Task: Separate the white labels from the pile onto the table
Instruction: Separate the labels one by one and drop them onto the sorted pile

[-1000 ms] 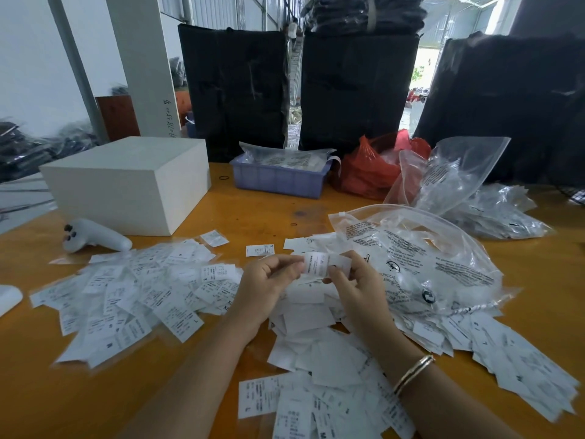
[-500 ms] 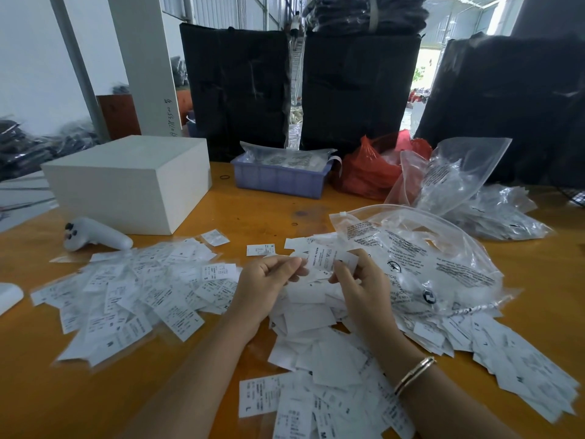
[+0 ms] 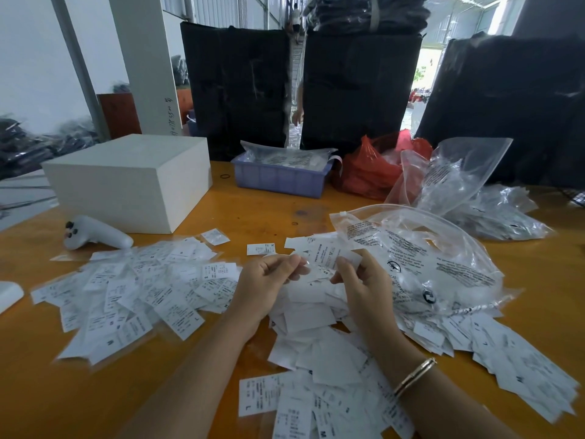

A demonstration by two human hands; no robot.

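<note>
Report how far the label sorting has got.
Done: a broad spread of white labels lies on the table to the left. In hand: the left hand and right hand each pinch labels above the middle pile, the right holding a printed label. Left: that pile, more labels at right, and a clear bag beside them.

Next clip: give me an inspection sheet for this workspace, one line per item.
Surface: orange wooden table, mostly covered.
Job's things: white labels heaped in the middle pile, a spread pile at left.
Clutter: white box, white controller, purple tray, red bag, clear bags.
Hands: left hand and right hand each pinch labels above the pile.
Cables: nothing seen.
Surroundings: black wrapped bundles behind the table.
</note>
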